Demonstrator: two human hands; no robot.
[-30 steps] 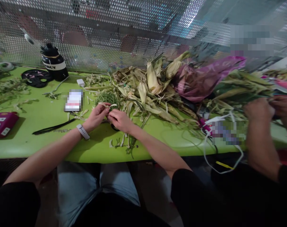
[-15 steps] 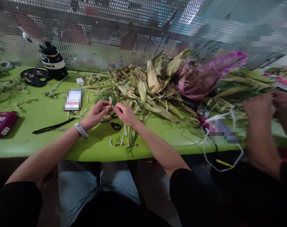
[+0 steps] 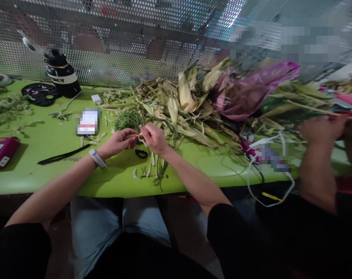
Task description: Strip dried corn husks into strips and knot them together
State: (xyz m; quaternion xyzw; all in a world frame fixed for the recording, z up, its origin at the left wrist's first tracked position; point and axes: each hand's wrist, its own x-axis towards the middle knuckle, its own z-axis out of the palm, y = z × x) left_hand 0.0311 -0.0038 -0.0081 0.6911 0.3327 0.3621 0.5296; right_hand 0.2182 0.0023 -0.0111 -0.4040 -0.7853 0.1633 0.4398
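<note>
Hands, 2, bare, raised over the green tabletop point(image 3: 106, 184), fingertips nearly meeting.
Left hand point(image 3: 122, 140): fingers closed in a pinch on 1 pale strip point(image 3: 135, 135); white wristband point(image 3: 97, 158) worn behind it.
Right hand point(image 3: 155, 139): fingers curled, thumb against the index finger, gripping the same strip near its right end; the exact contact was partly hidden.
Pale strip: thin, short, located between the 2 sets of fingers; probably dried husk.
Green shreds point(image 3: 127, 120): 1 tangled heap, just beyond the fingers.
Black loop handle point(image 3: 141, 154): 1, on the near side of the fingers, below the gap between the hands.
Loose scraps point(image 3: 149, 170): several, pale and green, nearer the tabletop's front edge than the fingers.
Corn husks point(image 3: 190, 93): 1 large dry pile, beyond and to the right of the fingers; purple plastic bag point(image 3: 236, 99) at its far right side.
Phone point(image 3: 88, 122): 1, screen lit, left of the fingers; black strap point(image 3: 62, 155) lay on its near side.
White charger plug point(image 3: 96, 99): 1, beyond the phone, farther from the fingers.
Black bottle point(image 3: 64, 75): 1, white band, far left of the fingers.
Magenta box point(image 3: 3, 153): 1, well apart from the fingers, leftmost.
Co-worker's hand point(image 3: 322, 128): well to the right of the fingers.
</note>
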